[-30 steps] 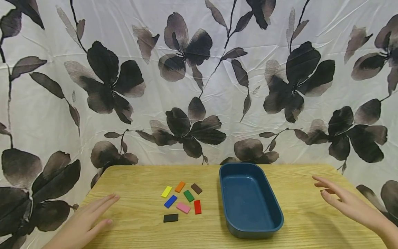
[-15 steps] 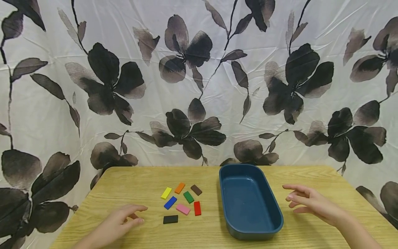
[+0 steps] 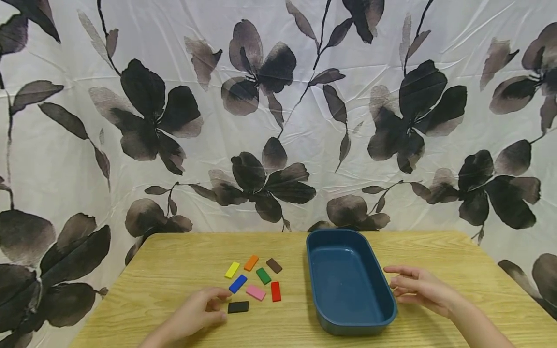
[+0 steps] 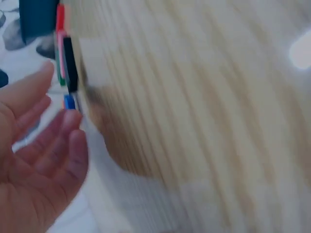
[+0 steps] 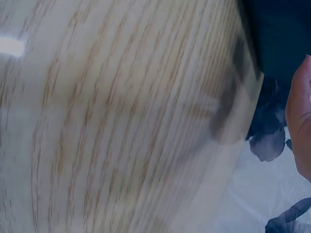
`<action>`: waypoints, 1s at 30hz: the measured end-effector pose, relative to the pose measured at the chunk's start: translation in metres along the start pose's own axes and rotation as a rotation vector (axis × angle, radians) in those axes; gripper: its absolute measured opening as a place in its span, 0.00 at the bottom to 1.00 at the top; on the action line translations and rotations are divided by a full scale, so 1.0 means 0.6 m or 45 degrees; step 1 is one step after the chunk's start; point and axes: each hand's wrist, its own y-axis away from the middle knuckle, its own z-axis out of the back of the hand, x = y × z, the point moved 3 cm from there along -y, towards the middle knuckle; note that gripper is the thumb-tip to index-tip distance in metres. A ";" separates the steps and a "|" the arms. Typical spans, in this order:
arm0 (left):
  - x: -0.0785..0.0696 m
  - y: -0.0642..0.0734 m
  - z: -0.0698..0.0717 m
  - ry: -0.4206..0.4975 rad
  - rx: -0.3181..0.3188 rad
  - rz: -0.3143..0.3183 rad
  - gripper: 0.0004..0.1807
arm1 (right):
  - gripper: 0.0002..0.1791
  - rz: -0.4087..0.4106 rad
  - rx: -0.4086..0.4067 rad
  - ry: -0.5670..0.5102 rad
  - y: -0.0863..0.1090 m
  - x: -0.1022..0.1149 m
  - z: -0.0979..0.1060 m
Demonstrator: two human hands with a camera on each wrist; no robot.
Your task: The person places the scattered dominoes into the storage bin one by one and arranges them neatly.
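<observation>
My left hand [image 3: 196, 311] is just left of a black block [image 3: 238, 307], thumb and fingers apart with nothing held between them. In the left wrist view a gap shows between that hand [image 4: 43, 160] and the black block [image 4: 71, 65]. Beside it lie a blue block [image 3: 238, 283] and a pink block [image 3: 256, 292]. A dark blue rectangular tub [image 3: 319, 290] stands to the right. My right hand [image 3: 428, 292] is at the tub's right side, fingers loosely bent; whether the fingertips touch the rim cannot be told. The right wrist view shows only part of this hand [image 5: 301, 121].
Farther back lie yellow [image 3: 232, 269], orange [image 3: 251, 262], brown [image 3: 274, 265] and green [image 3: 263, 275] blocks, with a red block [image 3: 276, 291] nearer the tub. The wooden table [image 3: 183, 256] ends at a floral curtain [image 3: 330, 193].
My left hand has moved right, up to the black block. My right hand has come leftward to the tub's side. The blocks and tub lie where they were.
</observation>
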 end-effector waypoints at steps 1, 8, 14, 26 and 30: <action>-0.002 -0.003 -0.003 0.001 0.000 0.006 0.24 | 0.15 0.001 0.007 -0.018 -0.001 -0.001 -0.001; -0.006 -0.019 -0.015 -0.115 -0.062 0.026 0.21 | 0.18 -0.049 -0.010 -0.091 -0.012 -0.011 -0.009; -0.005 -0.023 -0.023 -0.129 -0.089 0.021 0.15 | 0.22 -0.092 -0.023 -0.144 -0.017 -0.015 -0.012; -0.003 -0.026 -0.029 -0.151 -0.111 0.052 0.15 | 0.22 -0.075 0.019 -0.197 -0.020 -0.010 -0.011; -0.005 -0.025 -0.030 -0.164 -0.124 0.020 0.12 | 0.23 -0.086 0.006 -0.169 -0.019 -0.008 -0.009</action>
